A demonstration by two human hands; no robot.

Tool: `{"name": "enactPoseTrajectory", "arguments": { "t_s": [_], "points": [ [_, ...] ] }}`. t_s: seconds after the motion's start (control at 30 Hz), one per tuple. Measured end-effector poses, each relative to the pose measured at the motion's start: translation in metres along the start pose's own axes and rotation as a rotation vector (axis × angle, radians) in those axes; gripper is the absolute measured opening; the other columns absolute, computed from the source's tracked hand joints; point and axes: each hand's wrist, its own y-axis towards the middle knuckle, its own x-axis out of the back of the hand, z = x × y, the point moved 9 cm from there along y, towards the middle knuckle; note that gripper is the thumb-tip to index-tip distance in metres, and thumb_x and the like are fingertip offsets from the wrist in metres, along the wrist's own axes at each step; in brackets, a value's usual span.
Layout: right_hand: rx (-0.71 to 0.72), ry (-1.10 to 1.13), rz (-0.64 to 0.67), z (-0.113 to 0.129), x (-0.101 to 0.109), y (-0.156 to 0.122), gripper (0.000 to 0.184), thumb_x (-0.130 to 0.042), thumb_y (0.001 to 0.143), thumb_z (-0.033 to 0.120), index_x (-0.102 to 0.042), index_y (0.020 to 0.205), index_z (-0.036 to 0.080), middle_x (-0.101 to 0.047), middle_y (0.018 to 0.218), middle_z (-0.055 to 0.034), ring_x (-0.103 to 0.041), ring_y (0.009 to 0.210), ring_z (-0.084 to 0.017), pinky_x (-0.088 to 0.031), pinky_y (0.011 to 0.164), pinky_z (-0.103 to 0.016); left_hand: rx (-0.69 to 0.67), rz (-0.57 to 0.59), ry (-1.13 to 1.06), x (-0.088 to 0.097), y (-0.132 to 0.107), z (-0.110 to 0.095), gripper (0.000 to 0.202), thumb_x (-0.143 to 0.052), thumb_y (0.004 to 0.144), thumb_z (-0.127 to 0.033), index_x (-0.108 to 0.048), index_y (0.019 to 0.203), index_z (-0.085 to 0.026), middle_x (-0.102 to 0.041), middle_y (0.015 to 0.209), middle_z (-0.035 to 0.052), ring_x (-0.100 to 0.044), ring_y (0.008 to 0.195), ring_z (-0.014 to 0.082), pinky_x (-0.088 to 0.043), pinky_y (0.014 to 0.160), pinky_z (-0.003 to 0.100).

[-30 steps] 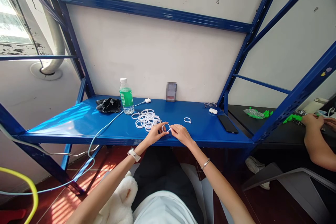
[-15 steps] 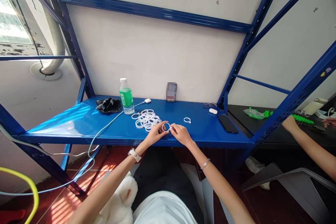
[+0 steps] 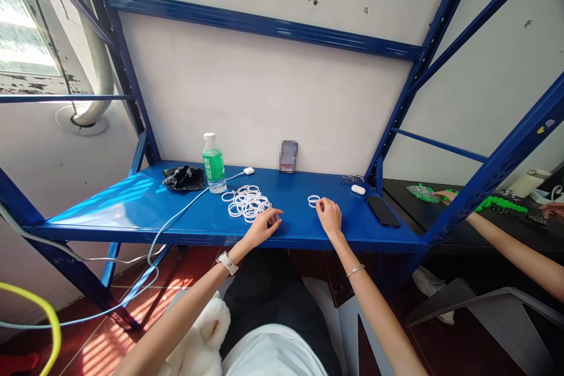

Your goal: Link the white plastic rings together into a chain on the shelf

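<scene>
A heap of white plastic rings (image 3: 245, 204) lies on the blue tabletop. My left hand (image 3: 265, 224) is just beside the heap's right edge, with its fingers loosely bent, thumb apart and nothing visible in them. Farther right, my right hand (image 3: 328, 215) pinches the edge of a white ring (image 3: 313, 204) low over the table. That ring overlaps or touches another white ring behind it; the fingertips partly cover it.
Behind the heap stand a water bottle (image 3: 214, 165) and a crumpled black bag (image 3: 183, 178). A phone (image 3: 382, 211), white earbud case (image 3: 358, 189) and glasses (image 3: 353, 178) are at the right. Beyond the rack post, another person's hand (image 3: 447, 196) touches green pieces.
My hands have moved apart. The right one has carried the ring rightward to the single ring there, while the left has let go of it and stays near the heap.
</scene>
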Motion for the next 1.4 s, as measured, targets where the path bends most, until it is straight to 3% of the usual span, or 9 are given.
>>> {"name": "enactPoseTrajectory", "arguments": {
  "t_s": [0.13,0.37,0.53,0.63,0.73,0.83,0.97,1.2,1.4],
  "points": [
    [-0.048,-0.078,0.055,-0.014,-0.006,0.000,0.033,-0.038,0.096,0.035,-0.052,0.071,0.019,-0.063,0.073,-0.0053,-0.057,0.068,-0.018,-0.033,0.062,-0.027,-0.037,0.014,0.053,-0.003,-0.001,-0.001,0.024,-0.042,0.093,-0.031,-0.059,0.104,-0.019,-0.058,0.085,0.0045,-0.055,0.069,0.0140,-0.048,0.062,0.027],
    [-0.064,-0.113,0.116,-0.014,-0.014,-0.002,0.025,-0.044,0.092,0.030,-0.051,0.070,0.019,-0.062,0.071,-0.0026,-0.056,0.065,-0.015,-0.030,0.059,-0.026,-0.060,0.029,0.124,0.000,0.000,-0.008,0.022,-0.040,0.093,-0.026,-0.058,0.105,-0.020,-0.059,0.090,0.0051,-0.057,0.072,0.0146,-0.049,0.065,0.027],
    [-0.059,-0.125,0.121,-0.012,-0.013,-0.002,0.027,-0.043,0.092,0.031,-0.053,0.070,0.019,-0.061,0.070,-0.0027,-0.056,0.064,-0.015,-0.030,0.059,-0.025,-0.028,-0.209,0.272,0.042,0.004,0.000,0.022,-0.042,0.092,-0.024,-0.056,0.108,-0.020,-0.059,0.095,0.0057,-0.059,0.079,0.0172,-0.049,0.072,0.031],
    [-0.053,-0.116,0.121,-0.011,-0.013,-0.002,0.027,-0.044,0.092,0.032,-0.055,0.071,0.019,-0.061,0.070,-0.0028,-0.056,0.063,-0.015,-0.031,0.058,-0.025,0.045,-0.382,0.439,0.073,0.000,0.019,0.020,-0.046,0.089,-0.025,-0.057,0.106,-0.019,-0.058,0.098,0.0089,-0.057,0.090,0.0237,-0.048,0.076,0.036],
    [-0.046,-0.100,0.111,-0.010,-0.013,-0.002,0.027,-0.045,0.091,0.033,-0.055,0.070,0.019,-0.061,0.070,-0.0026,-0.055,0.063,-0.015,-0.032,0.057,-0.025,0.131,-0.422,0.542,0.086,-0.005,0.044,0.014,-0.048,0.088,-0.028,-0.059,0.089,-0.019,-0.058,0.091,0.0088,-0.056,0.089,0.0261,-0.046,0.077,0.039],
    [-0.032,-0.090,0.097,-0.010,-0.012,-0.003,0.029,-0.044,0.092,0.034,-0.054,0.069,0.019,-0.060,0.069,-0.0025,-0.055,0.061,-0.015,-0.032,0.056,-0.026,0.154,-0.404,0.540,0.086,-0.007,0.059,0.019,-0.047,0.089,-0.030,-0.057,0.077,-0.020,-0.058,0.085,0.0076,-0.055,0.083,0.0248,-0.046,0.076,0.039],
    [-0.022,-0.089,0.079,-0.010,-0.012,-0.003,0.030,-0.043,0.092,0.035,-0.054,0.068,0.019,-0.058,0.067,-0.0022,-0.054,0.060,-0.015,-0.032,0.055,-0.026,0.126,-0.377,0.510,0.082,-0.005,0.059,0.021,-0.043,0.091,-0.031,-0.056,0.080,-0.019,-0.058,0.089,0.0083,-0.054,0.086,0.0251,-0.046,0.076,0.039],
    [-0.042,-0.086,0.107,-0.010,-0.013,-0.003,0.026,-0.047,0.090,0.032,-0.055,0.070,0.019,-0.059,0.069,-0.0022,-0.053,0.061,-0.015,-0.031,0.055,-0.025,0.052,-0.428,0.522,0.087,-0.005,0.035,0.021,-0.037,0.096,-0.031,-0.053,0.089,-0.020,-0.055,0.102,0.0103,-0.053,0.099,0.0252,-0.045,0.086,0.040],
    [-0.035,-0.073,0.101,-0.010,-0.013,-0.004,0.028,-0.045,0.091,0.034,-0.054,0.069,0.019,-0.060,0.070,-0.0027,-0.054,0.061,-0.015,-0.033,0.055,-0.025,-0.077,-0.250,0.546,0.060,0.000,0.016,0.019,-0.036,0.097,-0.029,-0.052,0.091,-0.019,-0.052,0.119,0.0137,-0.052,0.108,0.0263,-0.047,0.084,0.039]
  ]
}}
